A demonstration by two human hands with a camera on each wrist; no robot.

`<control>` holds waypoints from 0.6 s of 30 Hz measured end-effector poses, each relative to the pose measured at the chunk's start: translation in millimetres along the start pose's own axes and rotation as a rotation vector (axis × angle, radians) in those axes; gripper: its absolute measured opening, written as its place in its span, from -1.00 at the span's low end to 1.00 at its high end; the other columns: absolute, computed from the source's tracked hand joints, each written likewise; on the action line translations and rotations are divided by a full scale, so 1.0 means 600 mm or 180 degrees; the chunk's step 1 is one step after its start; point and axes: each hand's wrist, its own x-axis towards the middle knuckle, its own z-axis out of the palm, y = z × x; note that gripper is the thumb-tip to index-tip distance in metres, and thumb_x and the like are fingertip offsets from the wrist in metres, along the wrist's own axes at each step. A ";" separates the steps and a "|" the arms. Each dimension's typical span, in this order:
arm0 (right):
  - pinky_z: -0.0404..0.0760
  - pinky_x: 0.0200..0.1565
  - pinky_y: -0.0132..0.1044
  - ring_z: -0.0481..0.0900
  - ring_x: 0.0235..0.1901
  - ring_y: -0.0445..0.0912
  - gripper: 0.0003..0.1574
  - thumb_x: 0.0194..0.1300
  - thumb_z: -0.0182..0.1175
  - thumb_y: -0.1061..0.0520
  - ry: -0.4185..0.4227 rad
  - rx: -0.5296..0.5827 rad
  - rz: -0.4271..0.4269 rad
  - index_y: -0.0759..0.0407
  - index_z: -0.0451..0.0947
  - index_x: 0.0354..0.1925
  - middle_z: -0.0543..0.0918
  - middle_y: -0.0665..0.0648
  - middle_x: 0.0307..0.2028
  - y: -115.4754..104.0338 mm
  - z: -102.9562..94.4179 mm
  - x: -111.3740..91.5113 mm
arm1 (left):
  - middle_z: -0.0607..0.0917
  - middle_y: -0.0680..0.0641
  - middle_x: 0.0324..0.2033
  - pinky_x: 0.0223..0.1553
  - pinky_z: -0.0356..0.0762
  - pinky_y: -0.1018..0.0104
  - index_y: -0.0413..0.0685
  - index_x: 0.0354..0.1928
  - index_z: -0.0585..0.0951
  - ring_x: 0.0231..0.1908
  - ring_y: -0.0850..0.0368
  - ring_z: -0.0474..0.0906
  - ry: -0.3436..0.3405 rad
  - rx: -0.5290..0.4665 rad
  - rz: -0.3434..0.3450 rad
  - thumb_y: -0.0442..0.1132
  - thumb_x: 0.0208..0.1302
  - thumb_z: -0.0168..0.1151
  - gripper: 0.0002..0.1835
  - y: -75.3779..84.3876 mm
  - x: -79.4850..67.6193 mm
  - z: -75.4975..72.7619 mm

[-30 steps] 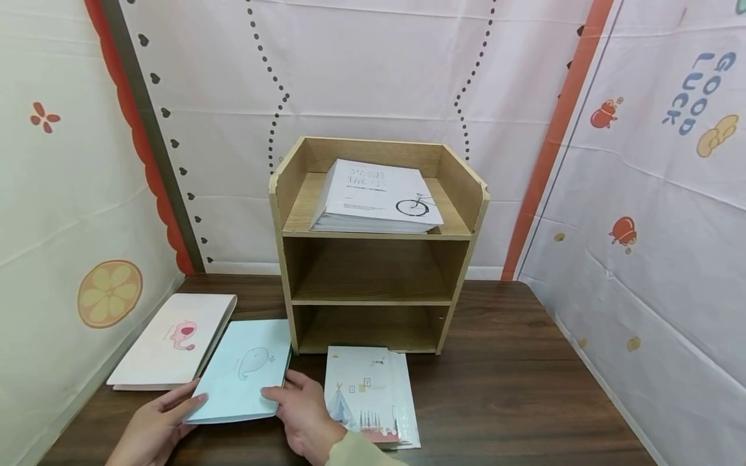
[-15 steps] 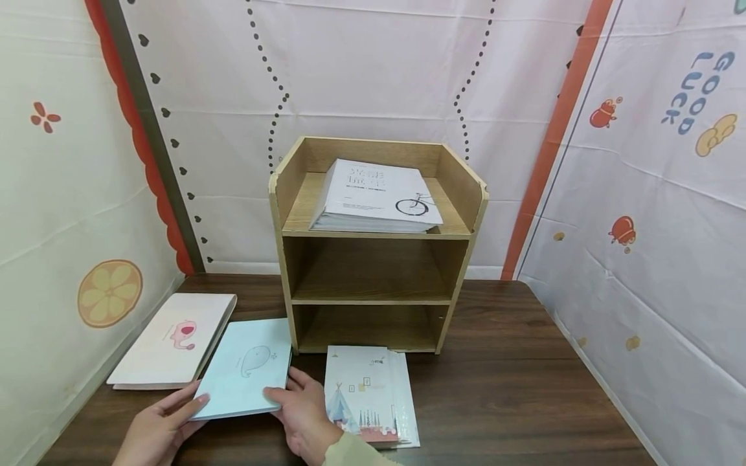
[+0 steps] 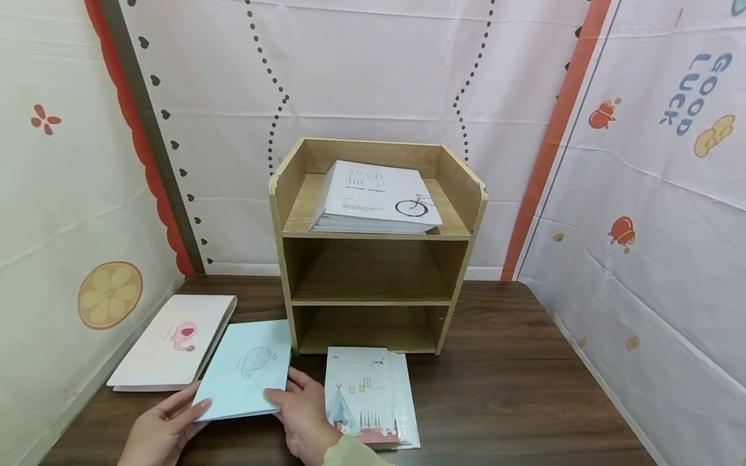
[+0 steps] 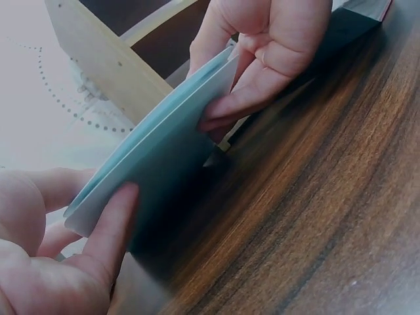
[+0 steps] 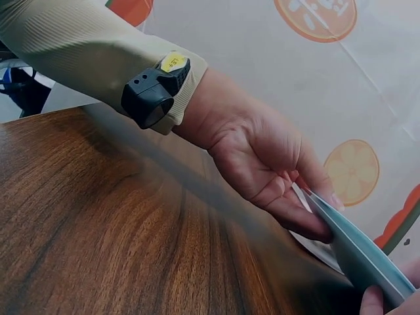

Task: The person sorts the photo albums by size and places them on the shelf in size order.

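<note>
A thin light blue notebook (image 3: pixel 241 372) with a whale drawing on its cover is held by both hands at its near end. My left hand (image 3: pixel 163 427) pinches its near left corner, thumb on top and fingers beneath. My right hand (image 3: pixel 305 414) grips the right edge, with its thumb over the cover. In the left wrist view, the near edge of the notebook (image 4: pixel 154 141) is raised off the table, and fingers of both hands reach under it. The right wrist view shows the right hand (image 5: pixel 262 164) holding the tilted notebook along its side.
A white notebook (image 3: pixel 175 340) with a pink elephant lies to the left. Several light-covered booklets (image 3: pixel 364 395) lie right of the hands. Behind stands a three-level wooden shelf (image 3: pixel 373 302) with a stack of white books (image 3: pixel 379 197) on top. Printed cloth walls (image 3: pixel 373 71) surround the table (image 3: pixel 513 388).
The near end of the blue notebook has risen slightly and shifted a little right, both hands moving with it. The shelf and the other books stay where they were.
</note>
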 end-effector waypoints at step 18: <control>0.81 -0.16 -0.08 0.76 -0.12 0.06 -0.24 0.12 0.27 0.56 -0.0072 0.0116 0.0052 0.42 0.41 0.31 0.74 0.25 -0.02 0.001 0.004 -0.002 | 0.80 0.31 -0.32 -0.13 0.77 0.39 0.56 -0.36 0.73 -0.21 0.36 0.73 0.0069 0.0052 -0.0010 -0.43 0.31 0.37 -0.52 0.005 -0.008 -0.003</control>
